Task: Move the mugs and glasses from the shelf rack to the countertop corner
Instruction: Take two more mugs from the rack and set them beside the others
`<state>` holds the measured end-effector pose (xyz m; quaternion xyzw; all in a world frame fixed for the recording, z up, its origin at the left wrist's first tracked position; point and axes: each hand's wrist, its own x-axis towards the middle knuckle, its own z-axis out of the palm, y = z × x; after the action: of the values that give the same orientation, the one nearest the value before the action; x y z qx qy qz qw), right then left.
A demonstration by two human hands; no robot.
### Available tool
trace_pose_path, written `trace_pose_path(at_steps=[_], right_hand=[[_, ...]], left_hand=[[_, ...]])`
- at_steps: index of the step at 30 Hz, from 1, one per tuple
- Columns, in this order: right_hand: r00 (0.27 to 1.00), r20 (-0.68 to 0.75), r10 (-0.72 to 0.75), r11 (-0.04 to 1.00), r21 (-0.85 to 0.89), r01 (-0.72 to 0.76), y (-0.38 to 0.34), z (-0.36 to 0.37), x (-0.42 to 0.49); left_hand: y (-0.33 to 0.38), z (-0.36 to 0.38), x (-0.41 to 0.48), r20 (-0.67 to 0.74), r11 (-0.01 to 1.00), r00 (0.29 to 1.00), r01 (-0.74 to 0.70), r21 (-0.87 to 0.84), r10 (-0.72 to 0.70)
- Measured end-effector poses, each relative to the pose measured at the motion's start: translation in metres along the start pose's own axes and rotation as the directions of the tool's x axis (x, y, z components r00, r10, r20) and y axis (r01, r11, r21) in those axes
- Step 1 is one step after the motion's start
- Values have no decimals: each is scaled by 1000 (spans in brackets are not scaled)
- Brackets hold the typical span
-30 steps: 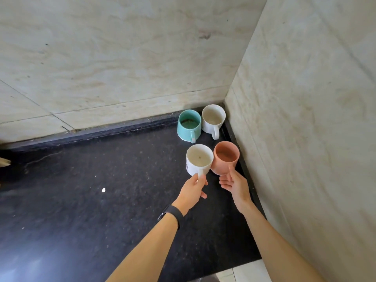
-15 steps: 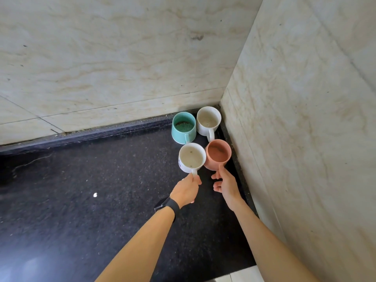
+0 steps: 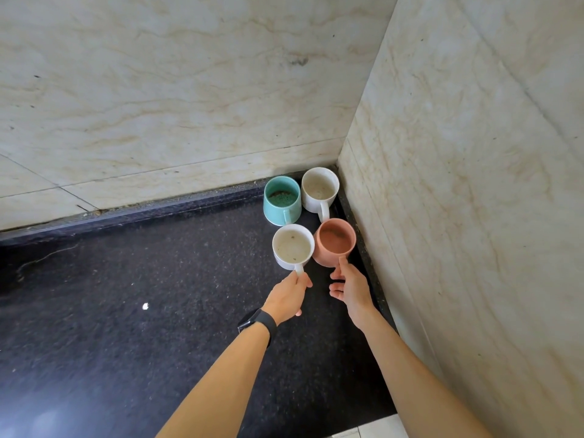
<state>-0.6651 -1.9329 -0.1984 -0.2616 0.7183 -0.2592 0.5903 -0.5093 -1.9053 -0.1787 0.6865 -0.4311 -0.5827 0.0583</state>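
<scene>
The person is setting two mugs down in the far right corner of the black worktop [image 3: 158,311]. The left hand [image 3: 286,297] is closed around the handle of the near white mug [image 3: 292,246]. The right hand [image 3: 352,289] is pinching the handle of the pink mug [image 3: 335,241], with its other fingers hanging loose. Both mugs look like they are resting on the worktop, but I cannot be sure.

To do this well, I think the hands should be letting go slowly and pulling straight back, so the mugs are not tipping or bumping. The pink mug is sitting just beside the right wall [image 3: 474,216], so there is little room there.

Behind them a teal mug [image 3: 281,200] and a far white mug [image 3: 319,189] are standing side by side against the back wall.

The mugs are round, smooth and hard, so they would be chipping if knocked together. The worktop is dark, speckled stone, shining a little. The walls are pale, streaky stone. A black band [image 3: 257,322] is sitting on the left wrist.
</scene>
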Motion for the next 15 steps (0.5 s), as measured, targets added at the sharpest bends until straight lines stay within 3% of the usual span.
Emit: trace_pose_path(at_steps=[5, 9, 12, 15], right_hand=[[997, 48, 56, 997, -48, -53, -13, -6, -10], [996, -87, -20, 989, -146, 7, -11, -13, -32], [985, -88, -147, 939, -327, 111, -8, -18, -58], [962, 17, -274, 811, -534, 241, -12, -18, -89]], left_hand=[[5, -1, -8, -10, 999, 1000, 17, -39, -17], [3, -8, -20, -34, 995, 996, 80, -56, -82], [-5, -20, -38, -57, 996, 998, 37, 77, -32], [-17, -43, -65, -146, 953, 987, -15, 304, 62]])
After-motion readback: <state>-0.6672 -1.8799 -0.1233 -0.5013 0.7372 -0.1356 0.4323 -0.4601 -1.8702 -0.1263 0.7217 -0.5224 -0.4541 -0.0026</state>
